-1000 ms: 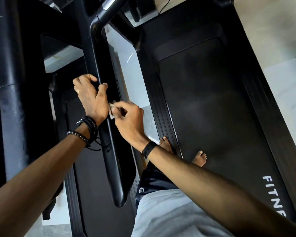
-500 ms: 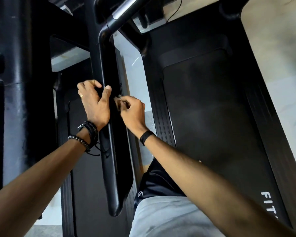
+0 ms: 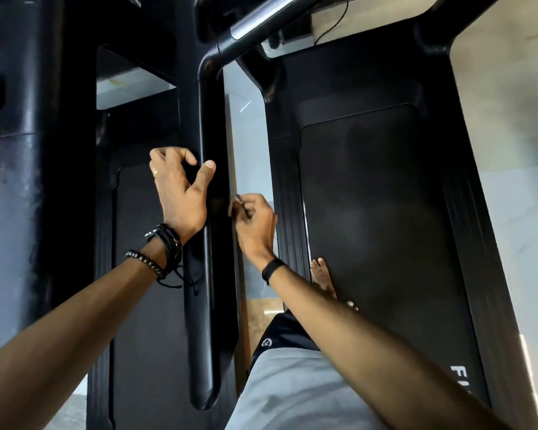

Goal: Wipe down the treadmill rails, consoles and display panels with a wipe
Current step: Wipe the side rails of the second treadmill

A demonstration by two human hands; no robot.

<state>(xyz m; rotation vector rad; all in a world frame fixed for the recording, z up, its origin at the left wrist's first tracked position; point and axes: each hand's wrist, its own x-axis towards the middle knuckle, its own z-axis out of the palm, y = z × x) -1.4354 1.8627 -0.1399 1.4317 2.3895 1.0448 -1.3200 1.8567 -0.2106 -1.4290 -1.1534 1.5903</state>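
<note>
A black treadmill handrail runs from the bend at the top down the middle of the view. My left hand curls round the rail from its left side, thumb up along the rail's front. My right hand is at the rail's right edge and pinches a small crumpled wipe, of which only a pale scrap shows between the fingers. The wipe sits against the side of the rail, a little below my left thumb.
The treadmill belt lies to the right, with my bare foot on its edge. A second treadmill's deck and a thick black upright stand on the left. A silver crossbar passes overhead.
Both hands have slid along the rail towards its bend. My left hand's fingers have loosened slightly, and less of the wipe shows in my right hand.
</note>
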